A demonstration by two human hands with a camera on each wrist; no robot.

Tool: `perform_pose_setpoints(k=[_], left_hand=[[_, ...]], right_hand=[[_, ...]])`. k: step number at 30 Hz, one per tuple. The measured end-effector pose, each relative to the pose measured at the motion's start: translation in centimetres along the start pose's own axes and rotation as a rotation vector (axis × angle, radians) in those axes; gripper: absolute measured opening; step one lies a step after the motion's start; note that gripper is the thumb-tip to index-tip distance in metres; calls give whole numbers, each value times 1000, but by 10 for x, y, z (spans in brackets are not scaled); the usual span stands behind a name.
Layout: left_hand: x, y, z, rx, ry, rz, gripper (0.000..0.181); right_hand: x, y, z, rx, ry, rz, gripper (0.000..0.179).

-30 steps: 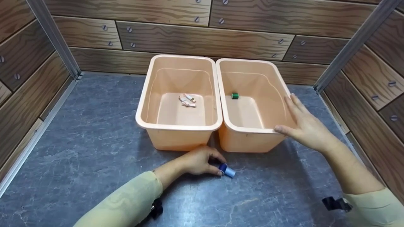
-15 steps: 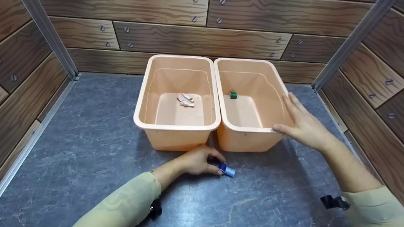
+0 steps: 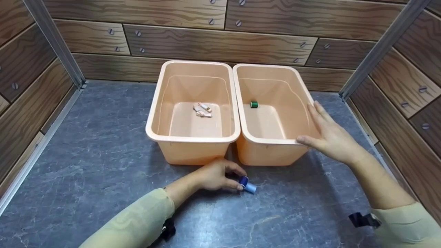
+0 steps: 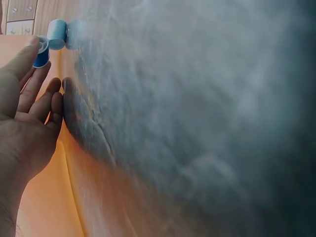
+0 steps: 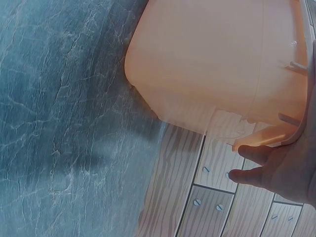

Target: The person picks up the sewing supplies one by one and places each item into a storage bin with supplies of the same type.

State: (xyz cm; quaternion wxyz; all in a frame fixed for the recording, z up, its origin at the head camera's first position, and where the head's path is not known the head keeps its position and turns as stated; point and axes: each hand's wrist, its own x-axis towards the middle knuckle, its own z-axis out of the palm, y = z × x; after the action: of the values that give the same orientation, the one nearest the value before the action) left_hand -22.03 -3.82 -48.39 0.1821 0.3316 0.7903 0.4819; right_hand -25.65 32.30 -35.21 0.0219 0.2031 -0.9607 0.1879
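My left hand (image 3: pixel 215 175) is low in front of the two bins, pinching a dark blue thread spool (image 3: pixel 244 181) between thumb and forefinger. Against that spool lies a light blue spool (image 3: pixel 250 188) on the tabletop; the left wrist view shows the dark blue spool (image 4: pixel 41 58) at the fingertips and the light blue spool (image 4: pixel 57 33) just beyond. My right hand (image 3: pixel 332 137) rests on the near right corner of the right bin (image 3: pixel 272 142), thumb at the front rim and fingers stretched along the outer side. Inside this bin is a green thread spool (image 3: pixel 254 104).
The left peach bin (image 3: pixel 193 139) stands side by side with the right one and holds several small pale pieces (image 3: pixel 203 110), which look like clips. Wood-patterned walls (image 3: pixel 220 41) enclose the dark marbled tabletop (image 3: pixel 103 155) at the back and sides.
The dark blue spool has tipped slightly more upright between the left thumb and forefinger. The right hand stays at the bin's corner, and the head view has shifted a little.
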Motion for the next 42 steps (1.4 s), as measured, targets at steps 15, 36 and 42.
perform_pose_setpoints(k=[15,36,42], left_hand=[[-2,14,-2,-86,-15,24,33],[-10,34,-4,-100,8,29,32],[-12,42,-6,-125,-2,32,33]], right_hand=[[-1,1,2,-7,-15,13,107],[0,-1,3,6,-24,26,109],[1,-1,0,1,-15,18,108]])
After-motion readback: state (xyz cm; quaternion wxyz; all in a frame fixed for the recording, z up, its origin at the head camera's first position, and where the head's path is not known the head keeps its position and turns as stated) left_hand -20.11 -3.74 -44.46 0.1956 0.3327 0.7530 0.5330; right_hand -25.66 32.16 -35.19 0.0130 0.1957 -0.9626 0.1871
